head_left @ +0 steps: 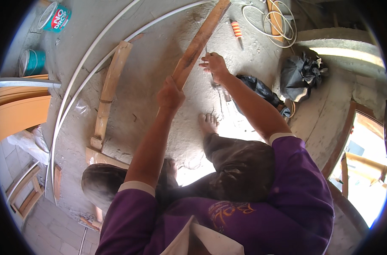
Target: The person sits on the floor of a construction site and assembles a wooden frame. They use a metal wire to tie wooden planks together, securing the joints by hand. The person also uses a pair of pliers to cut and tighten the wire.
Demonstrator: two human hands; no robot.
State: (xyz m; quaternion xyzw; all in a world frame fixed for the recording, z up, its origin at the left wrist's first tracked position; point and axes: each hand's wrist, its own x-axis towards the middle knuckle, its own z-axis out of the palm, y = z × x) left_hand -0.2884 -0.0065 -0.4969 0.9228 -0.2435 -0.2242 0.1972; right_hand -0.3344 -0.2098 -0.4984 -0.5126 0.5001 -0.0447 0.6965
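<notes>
My left hand (171, 97) is wrapped round the lower end of a long brown wooden plank (199, 44), which slants up and away to the right. Just right of the plank is my right hand (214, 68), its fingers bent round something thin and dark whose kind I cannot make out. Beyond that hand, a tool with an orange-and-white striped handle (236, 29) and a narrow metal blade lies on the floor. My bare feet rest on the dusty ground below, between my bent knees.
A wooden frame piece (110, 89) lies left of me, beside long white pipes (80, 78). Black plastic bags (302, 74) and a coiled white cable (268, 19) lie to the right. Teal buckets (34, 63) and orange-brown boards (23, 114) are at far left; a doorway frame (342, 136) stands right.
</notes>
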